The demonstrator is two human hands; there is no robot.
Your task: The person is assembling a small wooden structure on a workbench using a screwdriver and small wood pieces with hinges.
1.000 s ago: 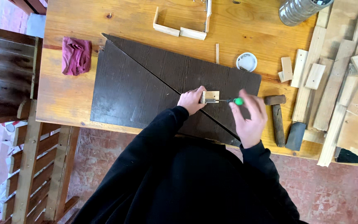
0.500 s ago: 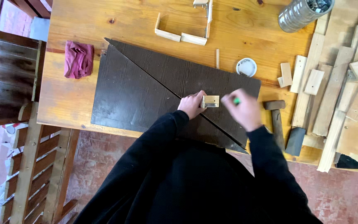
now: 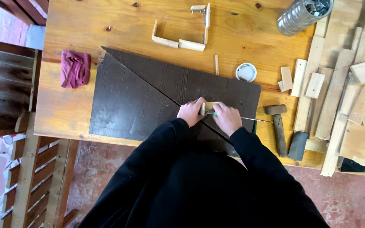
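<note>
While the left hand [image 3: 190,112] pinches a small wood block [image 3: 210,106] on the dark board [image 3: 140,99], the right hand [image 3: 228,119] beside it grips a green-handled tool [image 3: 250,119], hammer [image 3: 278,126] just right.

You're in a plain black long-sleeved top, loose fit, soft folds across the torso below the dark board [image 3: 148,97]. Sleeves run right to the wrists. Left hand [image 3: 191,112] and right hand [image 3: 228,118] bare: no gloves, watch or rings visible.
</note>
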